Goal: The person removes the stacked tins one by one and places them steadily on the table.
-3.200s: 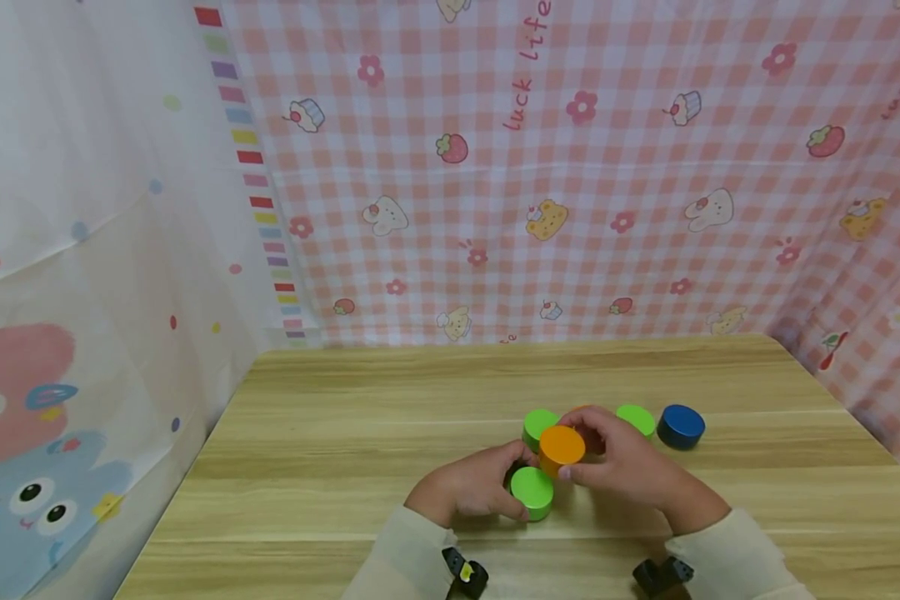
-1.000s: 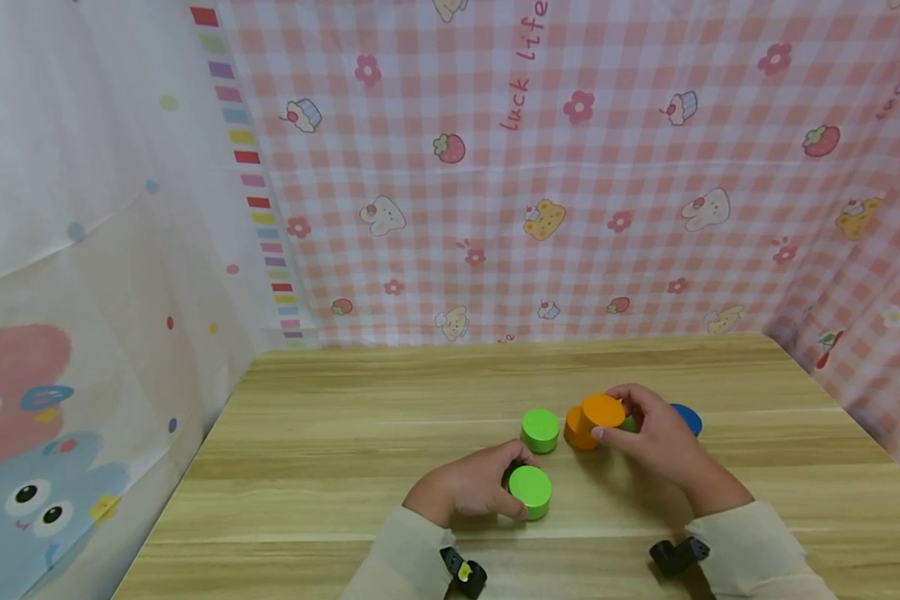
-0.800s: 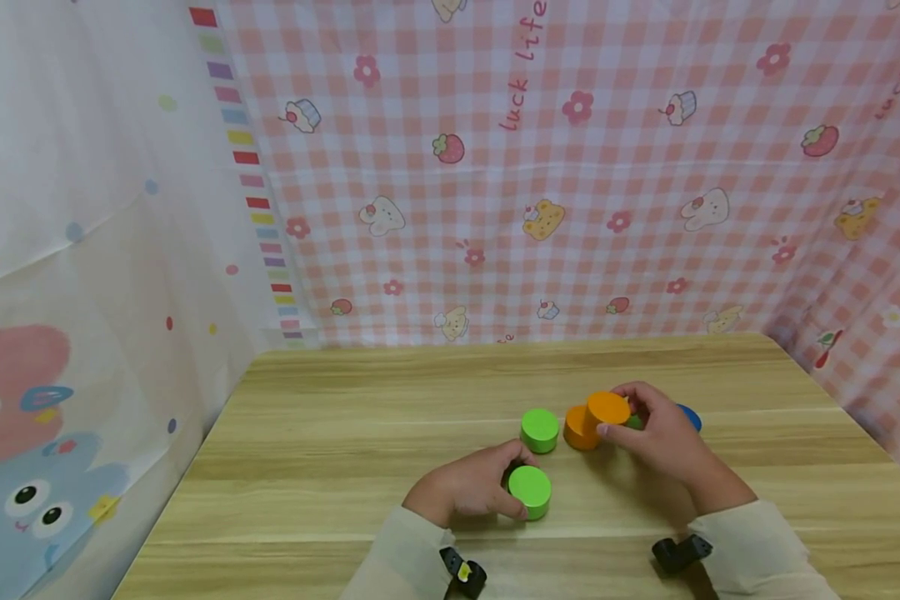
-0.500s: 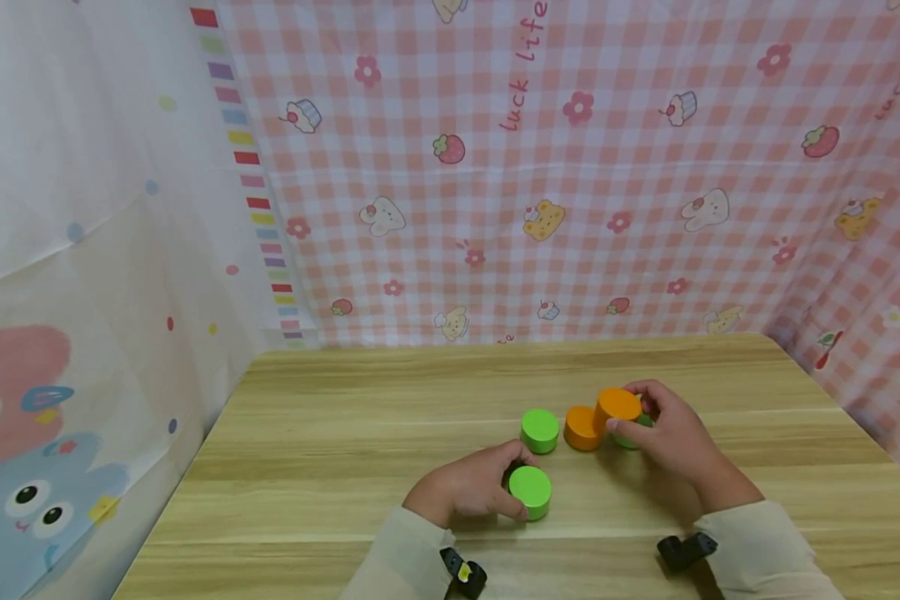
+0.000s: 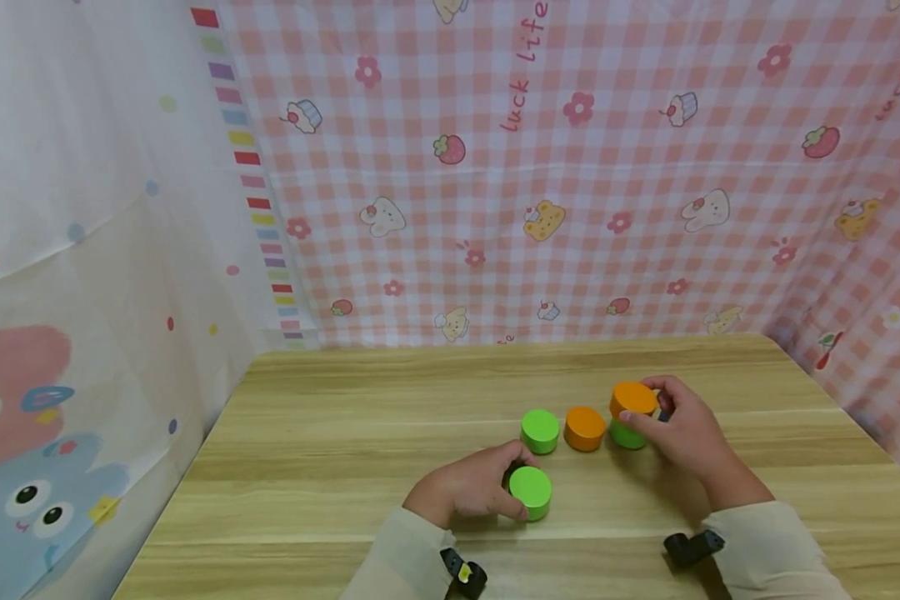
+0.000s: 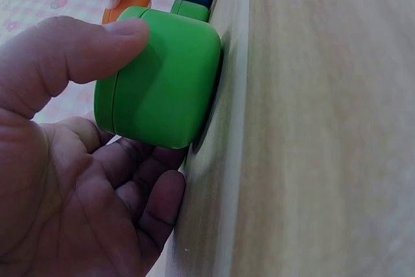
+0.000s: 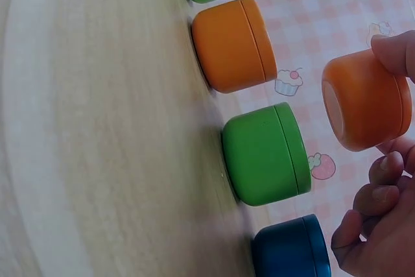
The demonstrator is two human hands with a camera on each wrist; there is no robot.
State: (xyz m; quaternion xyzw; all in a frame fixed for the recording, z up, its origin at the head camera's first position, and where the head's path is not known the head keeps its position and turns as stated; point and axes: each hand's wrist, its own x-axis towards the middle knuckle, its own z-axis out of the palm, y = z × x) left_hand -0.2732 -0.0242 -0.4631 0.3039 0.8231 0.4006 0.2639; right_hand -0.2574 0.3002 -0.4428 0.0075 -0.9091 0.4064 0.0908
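Note:
Near the table's front, my left hand (image 5: pixel 476 483) holds a small green lidded tin (image 5: pixel 530 490) between thumb and curled fingers, its base at the tabletop. The left wrist view shows the thumb against this tin's lid edge. My right hand (image 5: pixel 686 433) pinches an orange lidded tin (image 5: pixel 633 398) by its sides, raised above the row. In the right wrist view the held orange tin (image 7: pixel 366 100) hangs apart from a green tin (image 7: pixel 267 154) standing below it. That row also has another green tin (image 5: pixel 540 431), an orange tin (image 5: pixel 585 429) and a blue tin (image 7: pixel 292 248), mostly hidden by my right hand in the head view.
All of this is on a wood-grain table (image 5: pixel 345 433). A pink checked cloth (image 5: pixel 420 183) hangs behind its back edge, and a white patterned cloth (image 5: pixel 157 292) hangs at the left. Each wrist wears a small black camera.
My right hand has carried the orange tin from beside the left hand's tin, rightward and away, past the row's orange tin to above the green one. My left hand stays put.

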